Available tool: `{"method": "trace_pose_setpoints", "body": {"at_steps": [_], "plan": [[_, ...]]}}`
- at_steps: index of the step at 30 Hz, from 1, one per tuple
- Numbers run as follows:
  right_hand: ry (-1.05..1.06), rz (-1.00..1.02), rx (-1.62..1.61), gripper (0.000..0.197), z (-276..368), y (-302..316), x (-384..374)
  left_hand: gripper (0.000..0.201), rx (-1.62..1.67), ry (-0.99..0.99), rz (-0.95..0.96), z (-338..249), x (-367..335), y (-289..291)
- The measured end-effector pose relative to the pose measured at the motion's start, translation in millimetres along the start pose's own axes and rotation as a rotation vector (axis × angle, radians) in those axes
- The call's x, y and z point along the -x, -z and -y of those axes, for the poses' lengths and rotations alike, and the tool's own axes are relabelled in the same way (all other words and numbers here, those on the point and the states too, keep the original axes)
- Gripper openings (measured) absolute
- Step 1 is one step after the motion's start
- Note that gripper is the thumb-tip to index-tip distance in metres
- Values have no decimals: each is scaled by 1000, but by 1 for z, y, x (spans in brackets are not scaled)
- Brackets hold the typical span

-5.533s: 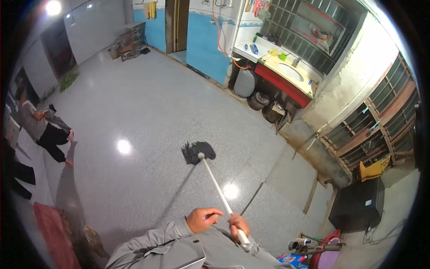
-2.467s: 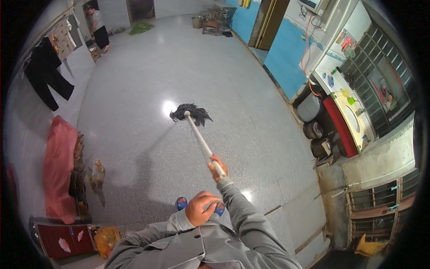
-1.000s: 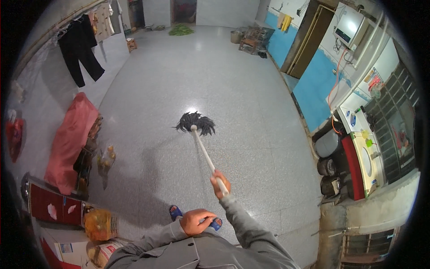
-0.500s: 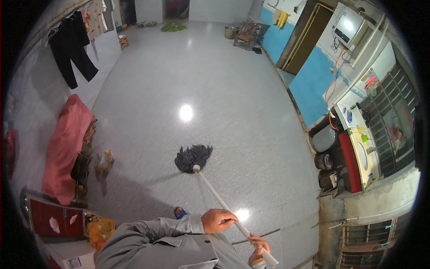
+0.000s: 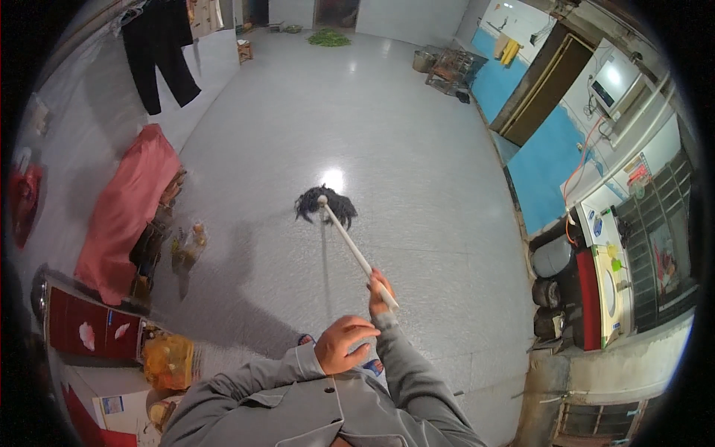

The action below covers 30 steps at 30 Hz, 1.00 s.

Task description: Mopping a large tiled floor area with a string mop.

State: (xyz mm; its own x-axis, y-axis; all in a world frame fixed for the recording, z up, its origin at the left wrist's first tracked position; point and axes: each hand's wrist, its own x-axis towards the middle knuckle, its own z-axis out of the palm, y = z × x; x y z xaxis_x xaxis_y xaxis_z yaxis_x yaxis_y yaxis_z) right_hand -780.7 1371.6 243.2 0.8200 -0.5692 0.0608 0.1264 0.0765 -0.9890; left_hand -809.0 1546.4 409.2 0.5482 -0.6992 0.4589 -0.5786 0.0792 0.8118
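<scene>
My right hand (image 5: 380,290) is wrapped round the white handle of a mop (image 5: 348,242), close to its upper end. The mop's dark grey string head (image 5: 328,205) is out ahead of me over the grey floor, its strands spread to both sides. Whether it presses on the floor or hangs just above it, I cannot tell. My left hand (image 5: 345,344) is off the handle in front of my jacket, thumb apart from loosely bent fingers, holding nothing.
On the left stand a pink-covered rack (image 5: 126,212), a bag of bottles (image 5: 188,249) and an orange bag (image 5: 167,360). Dark pots (image 5: 547,292) and a sink counter (image 5: 607,287) line the right wall. Greens (image 5: 329,37) and a wooden chair (image 5: 450,68) are far off.
My right hand has pushed forward with the mop, and the mop head has moved farther away from me. The left hand has come off the handle.
</scene>
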Motion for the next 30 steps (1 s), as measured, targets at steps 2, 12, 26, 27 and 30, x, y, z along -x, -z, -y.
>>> {"method": "trace_pose_setpoints", "body": {"at_steps": [2,12,26,27,30], "plan": [[108,55,34,33,-18,-26,-20,32,-128,-22,-57,-4,-1,13],[789,716,237,23,93,-128,57,31,-252,-48,-257,9,44,75],[1442,992,-475,12,23,-195,-19,29,-496,88,-99,13,34,111],[1164,979,-168,11,12,-193,-31,33,-483,48,-116,16,34,113],[548,835,238,8,-14,-195,-89,36,-455,18,-108,24,40,124]]}}
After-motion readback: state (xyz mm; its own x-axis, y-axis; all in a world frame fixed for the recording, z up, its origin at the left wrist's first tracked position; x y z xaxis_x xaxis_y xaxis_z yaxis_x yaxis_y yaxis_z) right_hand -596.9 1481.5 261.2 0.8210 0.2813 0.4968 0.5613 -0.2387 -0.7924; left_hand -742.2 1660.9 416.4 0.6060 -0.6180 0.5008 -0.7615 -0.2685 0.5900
